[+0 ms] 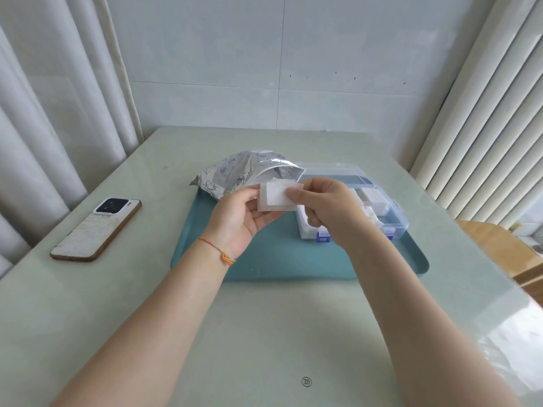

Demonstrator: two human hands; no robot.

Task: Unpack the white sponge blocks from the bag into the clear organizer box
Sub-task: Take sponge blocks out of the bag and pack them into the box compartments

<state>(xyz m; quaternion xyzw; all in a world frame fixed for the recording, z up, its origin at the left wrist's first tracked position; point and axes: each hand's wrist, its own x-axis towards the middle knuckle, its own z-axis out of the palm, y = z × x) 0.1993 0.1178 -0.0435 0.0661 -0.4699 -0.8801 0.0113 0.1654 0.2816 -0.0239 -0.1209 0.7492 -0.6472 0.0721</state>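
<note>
Your left hand [238,214] and right hand [323,205] both pinch one white sponge block [276,198], raised between the open bag [244,174] on the left and the organizer box [382,207] on the right, probably to transfer it rightward.

Both hands raised, left hand [238,215] and right hand [326,207] pinching
</note>
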